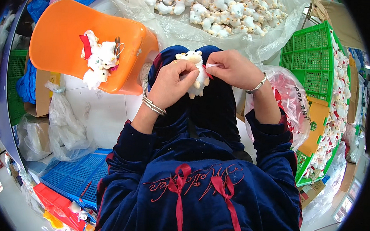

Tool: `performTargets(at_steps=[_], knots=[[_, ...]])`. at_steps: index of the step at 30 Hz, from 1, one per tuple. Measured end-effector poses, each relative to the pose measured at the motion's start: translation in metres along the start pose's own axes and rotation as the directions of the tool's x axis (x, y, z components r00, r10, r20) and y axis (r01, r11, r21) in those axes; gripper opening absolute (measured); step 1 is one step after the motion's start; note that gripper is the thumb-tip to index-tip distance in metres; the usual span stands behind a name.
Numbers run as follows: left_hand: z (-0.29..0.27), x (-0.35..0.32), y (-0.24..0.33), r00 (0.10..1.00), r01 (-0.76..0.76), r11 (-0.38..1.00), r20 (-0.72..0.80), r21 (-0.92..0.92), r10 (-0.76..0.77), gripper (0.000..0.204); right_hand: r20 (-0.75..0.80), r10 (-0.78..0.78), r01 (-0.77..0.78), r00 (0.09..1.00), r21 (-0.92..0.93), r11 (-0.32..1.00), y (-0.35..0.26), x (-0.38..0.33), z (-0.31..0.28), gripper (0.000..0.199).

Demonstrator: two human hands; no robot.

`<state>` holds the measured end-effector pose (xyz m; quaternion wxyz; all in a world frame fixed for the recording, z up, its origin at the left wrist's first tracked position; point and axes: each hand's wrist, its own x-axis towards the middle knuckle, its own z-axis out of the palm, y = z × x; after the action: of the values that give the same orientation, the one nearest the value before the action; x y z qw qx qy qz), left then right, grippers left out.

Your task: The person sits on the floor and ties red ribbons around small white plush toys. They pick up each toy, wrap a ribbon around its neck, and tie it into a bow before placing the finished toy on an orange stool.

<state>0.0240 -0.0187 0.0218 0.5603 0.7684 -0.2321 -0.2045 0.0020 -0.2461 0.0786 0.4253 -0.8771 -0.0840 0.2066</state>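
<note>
A small white plush animal rests on my lap with its head pointing away from me. My left hand is closed on its left side, thumb and forefinger pinched together near the neck. My right hand pinches a thin white strip just right of the toy. Between the hands, a bit of red fabric shows at the toy's side; whether it joins the white strip, I cannot tell. Both wrists wear metal bangles.
On an orange chair to the left lie several white plush toys, a red cloth piece and small snips. Ahead, a clear plastic sheet holds many plush toys. Green crates and a plastic bag stand right; a blue crate lower left.
</note>
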Motion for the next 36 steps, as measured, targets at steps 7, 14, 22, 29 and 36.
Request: performTargets(at_steps=[7,14,22,29,36], knots=[[-0.001,0.008,-0.01,0.994,0.107,0.984,0.015,-0.141,-0.106,0.017,0.12,-0.288,0.3,0.95,-0.104,0.948,0.003,0.005,0.007,0.02],[-0.001,0.006,0.0,0.997,-0.068,0.998,0.029,-0.008,0.068,0.022,0.133,-0.318,0.309,0.939,0.085,0.947,0.002,0.013,0.013,0.026],[0.012,0.003,-0.002,0.992,0.029,0.999,-0.124,-0.031,-0.033,0.018,-0.216,-0.112,0.212,0.97,0.521,0.827,0.022,0.005,0.006,0.018],[0.001,0.007,-0.007,0.994,0.001,0.985,-0.107,-0.171,-0.02,0.016,-0.262,-0.172,0.231,0.95,0.214,0.949,0.028,0.005,0.038,0.019],[-0.005,0.014,0.0,0.99,0.102,0.971,-0.073,-0.219,-0.12,0.02,-0.395,-0.121,0.192,0.91,0.146,0.97,0.019,0.009,0.058,0.019]])
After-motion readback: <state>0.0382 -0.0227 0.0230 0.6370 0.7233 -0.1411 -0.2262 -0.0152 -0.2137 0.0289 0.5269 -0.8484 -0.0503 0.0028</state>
